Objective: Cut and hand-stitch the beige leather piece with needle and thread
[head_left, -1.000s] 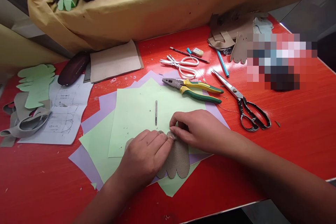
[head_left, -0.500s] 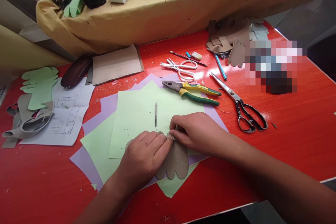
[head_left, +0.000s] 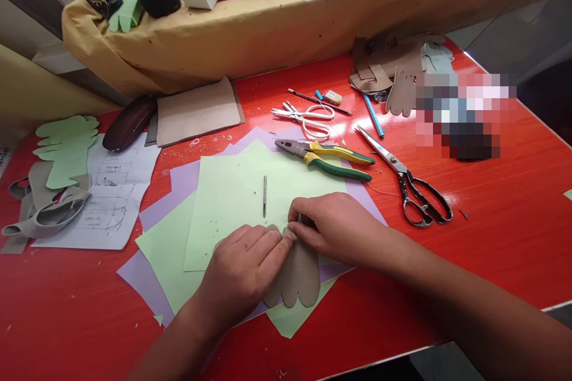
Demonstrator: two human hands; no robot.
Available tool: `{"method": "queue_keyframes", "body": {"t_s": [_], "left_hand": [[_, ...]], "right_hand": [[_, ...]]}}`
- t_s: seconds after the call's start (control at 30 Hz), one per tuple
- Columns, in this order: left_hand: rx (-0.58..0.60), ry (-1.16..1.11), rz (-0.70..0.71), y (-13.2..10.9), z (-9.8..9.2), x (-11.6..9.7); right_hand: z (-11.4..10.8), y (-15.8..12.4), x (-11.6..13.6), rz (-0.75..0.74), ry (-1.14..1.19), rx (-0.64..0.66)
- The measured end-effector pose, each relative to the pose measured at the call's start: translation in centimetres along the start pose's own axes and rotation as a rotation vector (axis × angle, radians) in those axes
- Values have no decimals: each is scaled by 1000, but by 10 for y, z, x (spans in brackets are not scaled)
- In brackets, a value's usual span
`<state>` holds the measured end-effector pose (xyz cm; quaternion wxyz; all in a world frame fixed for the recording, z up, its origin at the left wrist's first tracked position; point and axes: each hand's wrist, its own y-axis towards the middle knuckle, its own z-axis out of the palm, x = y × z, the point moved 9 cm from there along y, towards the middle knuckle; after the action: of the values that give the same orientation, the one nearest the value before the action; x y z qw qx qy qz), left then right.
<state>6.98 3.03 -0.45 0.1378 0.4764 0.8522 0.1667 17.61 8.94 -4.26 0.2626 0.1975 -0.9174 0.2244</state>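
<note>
A craft workspace (leatherwork, apparently): scalloped leather-like piece (head_left: 304, 271), shears (head_left: 394, 162), pliers (head_left: 338, 169), sketched sheet (head_left: 105, 214).

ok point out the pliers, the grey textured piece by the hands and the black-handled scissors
Pliers (head_left: 337, 168): head view, lower green handle.
Grey textured piece (head_left: 301, 266): head view, broad exposed part.
Black-handled scissors (head_left: 393, 161): head view, pivot.

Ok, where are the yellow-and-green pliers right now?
In the head view, the pliers lie right of centre, just beyond the right hand, with the white-handled scissors behind them and the black-handled shears to their right.
</note>
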Motion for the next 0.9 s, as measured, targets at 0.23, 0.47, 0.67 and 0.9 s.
{"method": "queue_keyframes", "body": {"t_s": [0.23, 0.47, 0.67, 0.9], "left_hand": [[-19, -20, -12, -1, 0, 1], [-36, -12, -10, -2, -2, 1], [-24, -1, -10, -3, 0, 0], [-15, -11, -16, -1, -1, 0]], "right_hand": [[-2, 0, 1, -6, 9, -10], [-1, -1, 0, -13, -5, -22], [-1, 0, 0, -9, -2, -19], [0, 1, -1, -6, 1, -17]]}}
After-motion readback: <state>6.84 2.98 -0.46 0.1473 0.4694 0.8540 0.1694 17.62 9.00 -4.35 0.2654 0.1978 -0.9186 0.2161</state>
